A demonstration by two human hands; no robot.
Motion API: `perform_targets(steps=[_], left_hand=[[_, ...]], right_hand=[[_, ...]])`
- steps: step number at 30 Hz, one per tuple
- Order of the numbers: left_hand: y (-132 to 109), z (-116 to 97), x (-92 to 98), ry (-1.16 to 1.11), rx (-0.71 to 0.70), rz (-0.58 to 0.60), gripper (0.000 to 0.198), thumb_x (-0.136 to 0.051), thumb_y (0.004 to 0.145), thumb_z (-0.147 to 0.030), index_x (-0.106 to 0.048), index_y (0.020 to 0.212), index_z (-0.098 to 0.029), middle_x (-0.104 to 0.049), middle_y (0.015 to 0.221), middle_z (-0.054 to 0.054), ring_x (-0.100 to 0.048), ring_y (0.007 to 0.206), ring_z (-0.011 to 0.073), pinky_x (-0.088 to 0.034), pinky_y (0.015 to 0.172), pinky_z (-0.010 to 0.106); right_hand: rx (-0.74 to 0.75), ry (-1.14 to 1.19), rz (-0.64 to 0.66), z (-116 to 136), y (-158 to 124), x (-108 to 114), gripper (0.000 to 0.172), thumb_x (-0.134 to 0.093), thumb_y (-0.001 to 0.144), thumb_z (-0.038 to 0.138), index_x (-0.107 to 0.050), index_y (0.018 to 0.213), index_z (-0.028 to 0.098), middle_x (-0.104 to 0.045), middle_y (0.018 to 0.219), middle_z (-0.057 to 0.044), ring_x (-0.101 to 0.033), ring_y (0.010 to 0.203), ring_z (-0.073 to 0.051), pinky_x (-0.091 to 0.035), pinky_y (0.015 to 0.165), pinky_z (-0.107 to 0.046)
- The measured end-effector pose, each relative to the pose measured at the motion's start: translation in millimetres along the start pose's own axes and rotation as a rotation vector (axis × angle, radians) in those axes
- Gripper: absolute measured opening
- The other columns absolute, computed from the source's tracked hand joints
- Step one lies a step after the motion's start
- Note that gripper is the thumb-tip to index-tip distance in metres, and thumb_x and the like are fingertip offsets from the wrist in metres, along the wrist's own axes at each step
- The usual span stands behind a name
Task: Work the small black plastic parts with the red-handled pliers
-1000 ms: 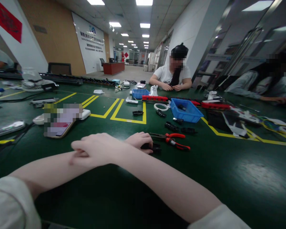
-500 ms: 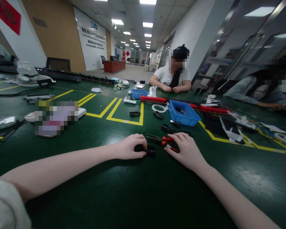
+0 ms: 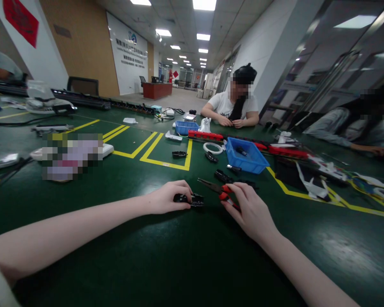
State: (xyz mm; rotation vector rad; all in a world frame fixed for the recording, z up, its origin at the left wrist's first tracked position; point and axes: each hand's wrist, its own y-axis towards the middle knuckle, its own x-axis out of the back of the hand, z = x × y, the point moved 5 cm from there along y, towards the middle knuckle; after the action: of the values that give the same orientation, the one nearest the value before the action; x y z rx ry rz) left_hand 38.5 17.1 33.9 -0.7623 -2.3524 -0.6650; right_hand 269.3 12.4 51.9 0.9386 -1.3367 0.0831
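Observation:
My left hand (image 3: 167,197) rests on the green table (image 3: 179,256) with its fingers closed on a small black plastic connector part (image 3: 192,199). Just to its right, my right hand (image 3: 250,209) is closed around the red handles of a pair of needle-nose pliers (image 3: 216,188). The pliers' dark jaws point left and away, tilted slightly up off the table. Both forearms reach in from the bottom of the view.
A blue bin (image 3: 245,154), loose black parts (image 3: 224,175), a white tape ring (image 3: 213,147) and red strips (image 3: 205,135) lie beyond my hands. A blurred phone (image 3: 70,155) lies left. A person in a white shirt (image 3: 232,104) sits opposite; another person (image 3: 355,123) leans in at right.
My right arm uncrossed from over my left, moved right to the pliers and closed on their handles, lifting them slightly. My left hand kept holding the black part.

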Motion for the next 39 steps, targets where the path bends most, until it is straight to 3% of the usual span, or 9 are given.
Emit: perform_targets(steps=[7, 11, 20, 29, 39], left_hand=[[0.5, 1.3, -0.3, 0.01, -0.01, 0.009, 0.016, -0.071, 0.083, -0.027, -0.066, 0.094, -0.017, -0.061, 0.108, 0.005, -0.06, 0.1, 0.0178, -0.048, 0.09, 0.032], [0.9, -0.3, 0.3, 0.058, 0.007, 0.018, 0.023, -0.073, 0.081, -0.031, -0.064, 0.096, -0.016, -0.063, 0.103, 0.005, -0.06, 0.096, 0.0185, -0.047, 0.085, 0.032], [0.1, -1.6, 0.6, 0.025, -0.012, 0.039, 0.013, -0.07, 0.083, -0.026, -0.066, 0.092, -0.016, -0.06, 0.108, 0.005, -0.06, 0.101, 0.0182, -0.047, 0.092, 0.035], [0.0, -1.3, 0.7, 0.084, -0.033, -0.002, 0.013, -0.071, 0.083, -0.026, -0.068, 0.089, -0.015, -0.061, 0.102, 0.005, -0.061, 0.095, 0.0172, -0.048, 0.086, 0.031], [-1.5, -4.8, 1.8, 0.074, -0.043, -0.015, 0.011, -0.07, 0.083, -0.025, -0.068, 0.087, -0.015, -0.058, 0.108, 0.007, -0.06, 0.099, 0.018, -0.05, 0.089, 0.034]], right_hand=[[0.122, 0.045, 0.023, 11.0, -1.8, 4.0, 0.035, -0.051, 0.093, 0.037, -0.051, 0.12, 0.016, -0.058, 0.112, -0.014, -0.06, 0.097, -0.025, -0.054, 0.08, -0.038], [0.154, 0.084, -0.044, 8.0, -2.7, 9.2, 0.037, -0.06, 0.087, 0.041, -0.054, 0.114, 0.016, -0.059, 0.107, -0.013, -0.061, 0.095, -0.024, -0.054, 0.077, -0.036], [0.186, 0.081, 0.002, 3.0, -3.0, 5.6, 0.041, -0.063, 0.083, 0.042, -0.061, 0.117, 0.019, -0.064, 0.11, -0.013, -0.063, 0.096, -0.026, -0.054, 0.078, -0.04], [0.22, 0.172, 0.004, 7.9, -4.8, 6.4, 0.039, -0.064, 0.084, 0.04, -0.06, 0.116, 0.018, -0.064, 0.107, -0.012, -0.065, 0.092, -0.023, -0.056, 0.078, -0.037], [0.226, 0.171, 0.063, 12.0, -2.4, 4.8, 0.036, -0.062, 0.084, 0.042, -0.061, 0.111, 0.018, -0.065, 0.104, -0.012, -0.066, 0.086, -0.022, -0.057, 0.073, -0.036]])
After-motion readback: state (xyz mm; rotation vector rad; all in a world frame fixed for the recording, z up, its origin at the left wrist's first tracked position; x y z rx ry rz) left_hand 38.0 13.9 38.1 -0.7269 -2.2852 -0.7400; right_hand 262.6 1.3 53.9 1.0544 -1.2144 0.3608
